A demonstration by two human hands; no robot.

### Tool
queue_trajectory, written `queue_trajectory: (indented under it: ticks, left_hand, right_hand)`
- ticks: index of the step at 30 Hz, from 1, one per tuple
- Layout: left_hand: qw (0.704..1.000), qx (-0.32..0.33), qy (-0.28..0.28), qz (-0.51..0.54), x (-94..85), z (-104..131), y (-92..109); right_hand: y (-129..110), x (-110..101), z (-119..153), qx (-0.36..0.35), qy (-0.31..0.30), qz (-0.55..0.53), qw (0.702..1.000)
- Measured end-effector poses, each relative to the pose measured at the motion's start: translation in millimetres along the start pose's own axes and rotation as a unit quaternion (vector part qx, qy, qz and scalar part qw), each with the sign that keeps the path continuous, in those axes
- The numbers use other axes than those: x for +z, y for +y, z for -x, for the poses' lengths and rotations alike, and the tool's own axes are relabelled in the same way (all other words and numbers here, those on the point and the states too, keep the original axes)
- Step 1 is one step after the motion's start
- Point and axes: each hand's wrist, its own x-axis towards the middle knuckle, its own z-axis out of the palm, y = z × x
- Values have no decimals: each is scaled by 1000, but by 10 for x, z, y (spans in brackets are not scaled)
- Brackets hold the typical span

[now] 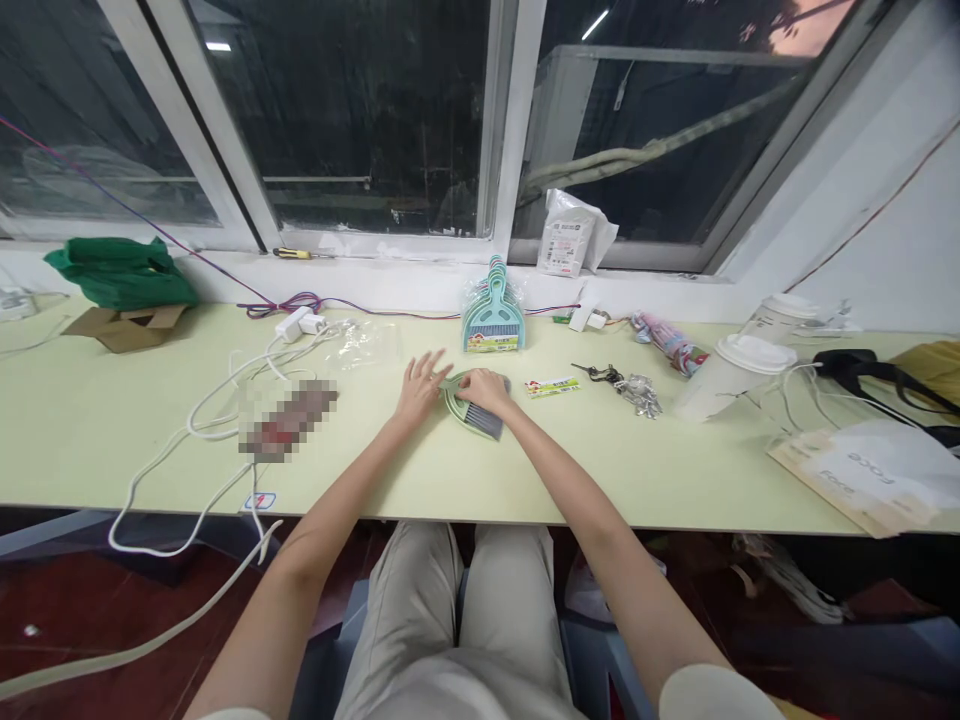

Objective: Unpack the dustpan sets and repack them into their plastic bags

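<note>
A small green dustpan (459,412) lies tilted on the table in front of me, with a brush (486,420) with grey bristles set in it. My right hand (485,388) is closed over the upper part of the brush; its fingers cover the brush's handle. At the dustpan's handle end is my left hand (421,388), fingers spread; whether its thumb presses on the handle I cannot tell. Just right of my right hand lies a printed label card (553,387). Behind both hands, a stack of wrapped dustpan-and-brush sets (493,318) leans against the sill.
White cables (196,415) and a blurred-out object (289,420) lie to the left. Keys (637,393), white paper cups (750,365) and a paper bag (862,470) are on the right. Behind, a white packet (568,240) and a screwdriver (292,253) rest on the windowsill.
</note>
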Motion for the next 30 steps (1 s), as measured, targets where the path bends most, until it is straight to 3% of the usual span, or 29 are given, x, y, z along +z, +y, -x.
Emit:
queue_trajectory:
  ticks: [2,4,7,9,11,12,14,17,20,24,28,30]
  left_hand:
    - [989,-98,70,84,81,3,68]
    - [969,-157,33,186,194,-50,119]
    - [954,-140,-35,264,370,-204,144]
    - [946,-141,0,292,463,-302,119]
    - [924,-177,44,335,524,-362,66]
    - [911,-199,62,355,541,-375,33]
    - [890,-236,83,381,555,-378,-39]
    - [881,-261,98,383,540,-355,-137]
    - [880,-266,121,376,515,-335,-193]
    - [864,-275,132,401,493,-321,-179]
    - [844,-271,132,444,496,-289,-119]
    - [845,-264,125,447,507,-267,-99]
  right_hand:
    - [-13,-24,-12,44,61,-61,995]
    - [-3,-61,-25,55,119,-119,984]
    - [158,-141,43,44,153,-163,974]
    - [410,-182,184,91,189,-137,968]
    - [745,-184,378,184,234,-60,953]
    - [919,-168,474,229,220,-31,948]
    - [1222,-115,627,254,152,-4,955]
    - [1452,-52,680,197,124,13,973]
    - [1373,-73,528,185,174,-50,966]
    - [919,-122,232,140,223,-159,951]
    - [402,-10,114,27,151,-97,983]
    - [248,91,124,22,106,-54,993]
